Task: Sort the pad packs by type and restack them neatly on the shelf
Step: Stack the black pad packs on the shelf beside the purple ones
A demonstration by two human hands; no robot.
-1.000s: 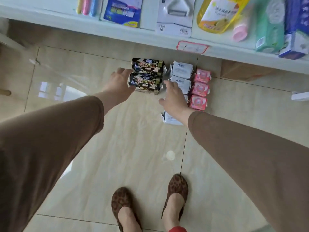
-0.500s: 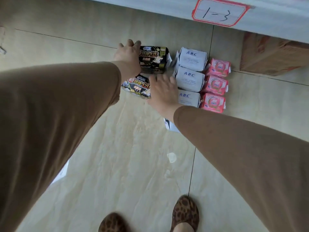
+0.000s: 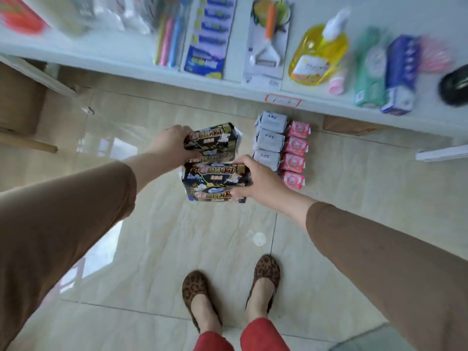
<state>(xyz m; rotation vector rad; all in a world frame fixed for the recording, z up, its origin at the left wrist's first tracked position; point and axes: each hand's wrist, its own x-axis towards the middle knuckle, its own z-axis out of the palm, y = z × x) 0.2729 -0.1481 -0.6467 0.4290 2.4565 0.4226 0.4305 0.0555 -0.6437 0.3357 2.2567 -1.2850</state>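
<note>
Above the tiled floor (image 3: 141, 249), mid-frame, both hands hold black pad packs off the ground. L hand (image 3: 169, 145) grips the upper black pack (image 3: 212, 138) by its left end, fingers curled over the top edge; looks like a 2nd black pack under it, partly hidden. R hand (image 3: 255, 181) grips the lower black pack (image 3: 215, 176) at its right end, thumb on top, w/ another black pack (image 3: 210, 195) clamped beneath it (same print, "420" readable). The two bundles sit close, the L one at 12 o'clock of the R one, nearly touching.

At 2 o'clock from the hands, on the floor just in front of the shelf (image 3: 177, 79) base: a column of white packs (image 3: 269, 139), 3 showing, and touching it at 3 o'clock a column of 4 pink packs (image 3: 295, 154). Both rows tidy, run toward the shelf.

Shelf across 12 o'clock carries misc goods, blurry: toothbrushes (image 3: 168, 39), peeler card (image 3: 268, 41), yellow soap bottle (image 3: 320, 51), green & blue tissue packs. Red-edged label (image 3: 282, 100) on the shelf lip, text unreadable. Leopard shoes (image 3: 200, 297) at 6 o'clock.
</note>
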